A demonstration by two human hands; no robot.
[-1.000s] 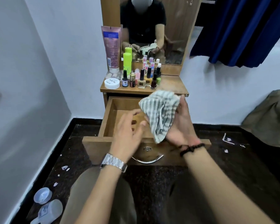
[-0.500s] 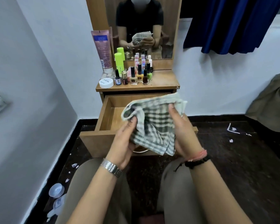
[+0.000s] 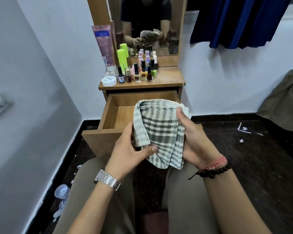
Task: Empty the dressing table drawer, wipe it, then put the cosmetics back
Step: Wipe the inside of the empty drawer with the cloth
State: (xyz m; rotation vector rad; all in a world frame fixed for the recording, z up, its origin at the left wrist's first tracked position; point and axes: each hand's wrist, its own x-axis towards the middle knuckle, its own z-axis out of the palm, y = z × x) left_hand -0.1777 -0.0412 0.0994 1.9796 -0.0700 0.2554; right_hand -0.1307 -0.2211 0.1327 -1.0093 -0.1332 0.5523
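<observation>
- Holding the checked cloth [image 3: 161, 132] in both hands, I have it bunched up above my lap, in front of the open drawer [image 3: 120, 114].
- My left hand [image 3: 130, 149] grips the cloth's lower left edge, with the thumb pressed across the front of the fabric.
- My right hand [image 3: 191, 137] wraps around the right side, thumb on top and fingers curled behind the folds.
- The drawer is pulled well out from the dressing table; the part of its wooden floor that I can see past the cloth is bare.
- The cosmetics stand on the counter [image 3: 167, 76] above it: nail polish bottles [image 3: 143, 71] in a cluster, a white jar [image 3: 109, 80] at the left front, a green bottle [image 3: 122, 59] and a tall pink tube [image 3: 104, 46] leaning by the mirror [image 3: 147, 24].
</observation>
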